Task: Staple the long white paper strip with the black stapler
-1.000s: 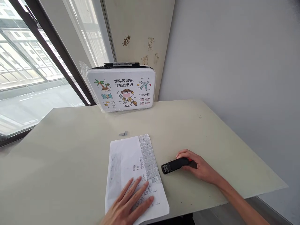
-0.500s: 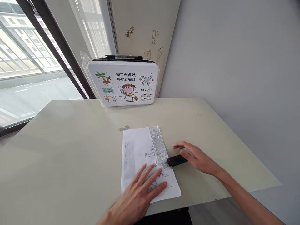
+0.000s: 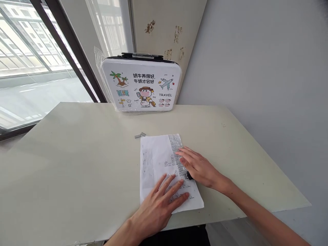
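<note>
1. Paper (image 3: 157,147): laid on table (image 3: 89,171), held flat by left hand (image 3: 156,206), fingers spread, nothing grasped; best kept steady.
2. Black stapler (image 3: 189,175): mostly covered, at paper's right edge, by right hand (image 3: 202,169), fingers extended, unclenched; best pressed squarely.

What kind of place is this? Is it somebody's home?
Perhaps a room in a flat, but I can't be sure. There's a big window or glass door with railings beyond it, a plain pale wall, and a table with a cartoon case.
</note>
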{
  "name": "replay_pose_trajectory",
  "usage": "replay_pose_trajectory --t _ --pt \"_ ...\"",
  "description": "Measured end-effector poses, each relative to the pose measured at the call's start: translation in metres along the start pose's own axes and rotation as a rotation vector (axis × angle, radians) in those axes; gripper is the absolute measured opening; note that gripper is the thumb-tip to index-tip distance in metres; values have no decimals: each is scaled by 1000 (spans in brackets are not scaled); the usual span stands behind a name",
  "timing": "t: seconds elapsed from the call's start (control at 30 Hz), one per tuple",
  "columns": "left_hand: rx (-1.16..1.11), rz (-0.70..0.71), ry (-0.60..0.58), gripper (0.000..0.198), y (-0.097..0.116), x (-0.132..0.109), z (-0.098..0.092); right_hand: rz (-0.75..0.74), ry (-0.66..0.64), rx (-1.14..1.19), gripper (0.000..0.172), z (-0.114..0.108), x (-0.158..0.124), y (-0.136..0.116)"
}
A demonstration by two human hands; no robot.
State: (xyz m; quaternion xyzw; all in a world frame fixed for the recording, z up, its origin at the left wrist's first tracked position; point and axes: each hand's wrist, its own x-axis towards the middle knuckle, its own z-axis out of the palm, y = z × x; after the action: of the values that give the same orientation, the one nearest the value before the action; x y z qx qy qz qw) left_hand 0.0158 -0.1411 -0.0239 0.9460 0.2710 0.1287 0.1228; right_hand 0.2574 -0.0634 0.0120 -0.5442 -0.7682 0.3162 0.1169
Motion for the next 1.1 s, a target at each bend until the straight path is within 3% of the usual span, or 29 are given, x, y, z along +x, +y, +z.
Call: replay_pose_trajectory --t 0.87,1.1 --pt "-36 -2 28 72 1 2 3 55 -24 -155 58 13 2 2" --pt "-13 -7 24 70 1 2 3 85 -28 -334 55 17 5 -6"
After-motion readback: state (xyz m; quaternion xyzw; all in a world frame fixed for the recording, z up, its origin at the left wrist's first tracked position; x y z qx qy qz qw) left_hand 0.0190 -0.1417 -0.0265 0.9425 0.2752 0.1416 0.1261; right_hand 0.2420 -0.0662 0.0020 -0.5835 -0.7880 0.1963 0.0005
